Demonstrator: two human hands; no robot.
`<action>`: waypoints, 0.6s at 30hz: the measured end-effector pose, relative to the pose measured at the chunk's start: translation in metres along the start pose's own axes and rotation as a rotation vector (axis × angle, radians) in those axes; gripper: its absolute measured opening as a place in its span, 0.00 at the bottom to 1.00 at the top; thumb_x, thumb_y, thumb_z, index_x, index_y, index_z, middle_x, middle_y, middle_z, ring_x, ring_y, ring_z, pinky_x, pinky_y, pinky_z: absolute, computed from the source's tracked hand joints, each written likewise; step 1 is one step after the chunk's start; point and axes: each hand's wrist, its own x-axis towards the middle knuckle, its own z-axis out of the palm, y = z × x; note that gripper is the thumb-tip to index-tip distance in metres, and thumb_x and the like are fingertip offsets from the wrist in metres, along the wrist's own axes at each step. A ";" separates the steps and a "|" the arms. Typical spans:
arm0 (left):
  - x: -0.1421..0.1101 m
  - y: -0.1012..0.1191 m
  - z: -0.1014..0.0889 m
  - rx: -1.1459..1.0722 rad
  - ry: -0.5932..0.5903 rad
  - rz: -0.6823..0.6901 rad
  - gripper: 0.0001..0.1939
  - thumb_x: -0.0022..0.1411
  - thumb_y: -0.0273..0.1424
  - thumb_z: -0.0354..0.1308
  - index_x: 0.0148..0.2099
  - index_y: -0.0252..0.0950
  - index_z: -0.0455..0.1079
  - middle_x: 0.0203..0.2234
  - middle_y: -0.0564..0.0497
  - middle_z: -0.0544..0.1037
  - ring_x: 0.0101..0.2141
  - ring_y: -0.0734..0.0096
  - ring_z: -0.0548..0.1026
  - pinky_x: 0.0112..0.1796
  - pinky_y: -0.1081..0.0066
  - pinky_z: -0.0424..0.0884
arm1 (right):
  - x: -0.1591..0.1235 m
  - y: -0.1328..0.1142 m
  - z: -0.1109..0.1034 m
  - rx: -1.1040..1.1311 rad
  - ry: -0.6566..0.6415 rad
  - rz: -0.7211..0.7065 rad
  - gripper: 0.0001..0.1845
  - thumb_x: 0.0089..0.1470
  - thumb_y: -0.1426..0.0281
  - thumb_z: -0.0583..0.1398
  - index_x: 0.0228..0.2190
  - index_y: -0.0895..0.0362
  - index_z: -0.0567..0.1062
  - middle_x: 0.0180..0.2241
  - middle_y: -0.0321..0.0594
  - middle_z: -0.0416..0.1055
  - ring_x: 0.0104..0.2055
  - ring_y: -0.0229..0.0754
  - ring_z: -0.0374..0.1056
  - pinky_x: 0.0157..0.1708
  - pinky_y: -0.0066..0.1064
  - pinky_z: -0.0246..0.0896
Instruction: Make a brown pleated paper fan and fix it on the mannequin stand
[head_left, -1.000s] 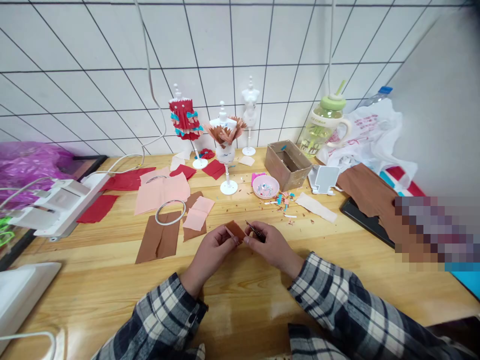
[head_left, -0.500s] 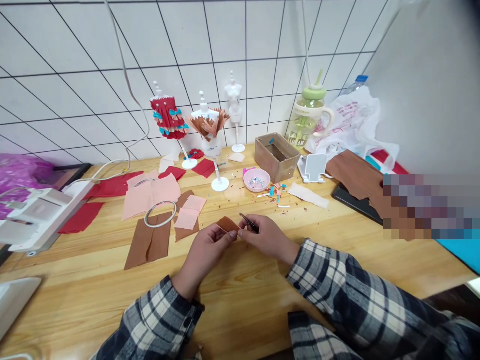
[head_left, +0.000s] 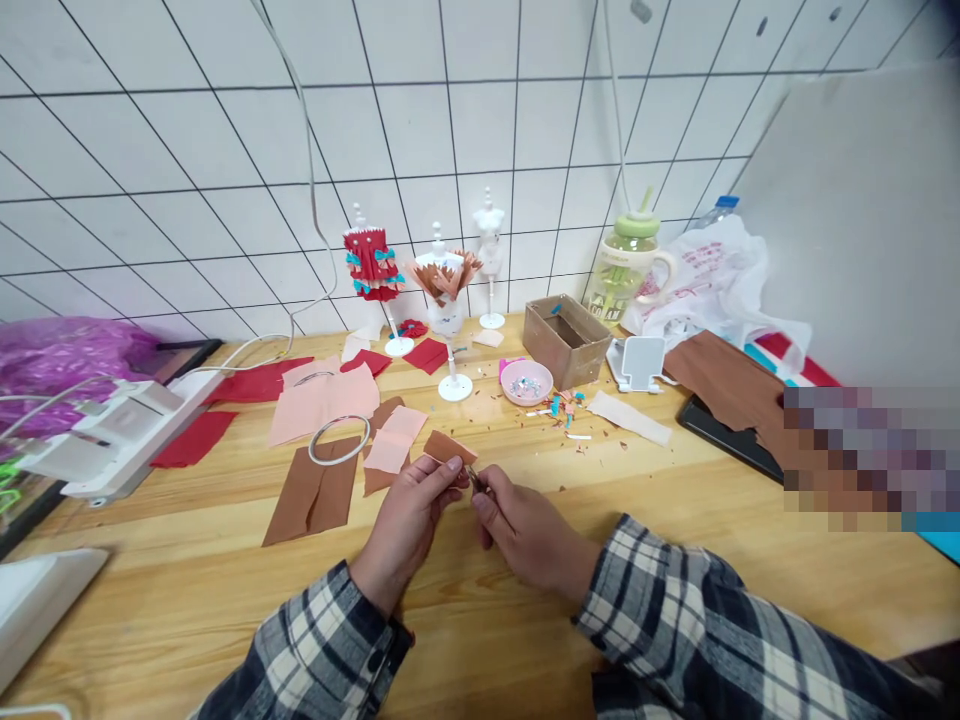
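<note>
My left hand [head_left: 409,515] pinches a small brown paper piece [head_left: 448,446] and holds it up just above the wooden table [head_left: 675,500]. My right hand [head_left: 525,530] is closed around a thin dark metal tool [head_left: 478,481] whose tip meets the paper's lower edge. Both hands are close together at the table's middle front. Brown and pink paper sheets [head_left: 330,440] and a wire ring [head_left: 339,438] lie just left of my left hand.
Three small white mannequin stands [head_left: 450,300], one in a red paper dress, stand at the back by the tiled wall. A cardboard box [head_left: 566,340], a pink bowl [head_left: 526,381], a green cup [head_left: 628,268], a power strip [head_left: 120,430] and brown paper [head_left: 720,375] lie around.
The left hand has lifted the brown paper a little, and the right hand with the tool has shifted lower and left under its edge. The camera view has tilted slightly.
</note>
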 end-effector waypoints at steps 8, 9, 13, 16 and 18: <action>0.001 -0.002 0.000 0.042 -0.092 0.008 0.11 0.52 0.34 0.69 0.31 0.32 0.73 0.25 0.51 0.78 0.28 0.74 0.73 0.33 0.73 0.70 | 0.003 0.003 0.000 0.027 -0.022 0.018 0.09 0.67 0.62 0.46 0.41 0.53 0.59 0.27 0.33 0.72 0.24 0.36 0.64 0.27 0.28 0.53; 0.001 -0.001 0.001 0.043 -0.101 0.012 0.11 0.52 0.34 0.69 0.30 0.32 0.73 0.25 0.51 0.78 0.28 0.73 0.74 0.33 0.73 0.70 | 0.003 0.003 0.000 0.039 -0.020 0.011 0.08 0.67 0.62 0.45 0.41 0.53 0.59 0.27 0.32 0.71 0.24 0.36 0.64 0.27 0.28 0.53; 0.000 0.000 0.003 0.047 -0.115 0.019 0.11 0.52 0.34 0.69 0.29 0.32 0.72 0.24 0.52 0.77 0.27 0.73 0.73 0.32 0.73 0.70 | 0.003 0.004 0.001 0.061 -0.018 -0.007 0.09 0.68 0.62 0.45 0.42 0.53 0.59 0.27 0.32 0.71 0.23 0.36 0.63 0.27 0.28 0.53; 0.000 0.000 0.003 0.052 -0.108 0.022 0.10 0.53 0.34 0.69 0.29 0.33 0.73 0.23 0.52 0.77 0.27 0.74 0.73 0.32 0.74 0.70 | 0.003 0.003 0.001 0.052 -0.020 0.000 0.10 0.68 0.62 0.45 0.42 0.53 0.60 0.27 0.32 0.70 0.23 0.35 0.63 0.27 0.28 0.53; 0.000 -0.001 0.003 0.054 -0.107 0.016 0.11 0.53 0.34 0.69 0.29 0.33 0.73 0.23 0.52 0.77 0.27 0.73 0.73 0.32 0.73 0.70 | 0.003 0.003 0.001 0.050 -0.020 0.007 0.09 0.68 0.62 0.45 0.41 0.53 0.60 0.27 0.32 0.70 0.23 0.35 0.62 0.27 0.28 0.52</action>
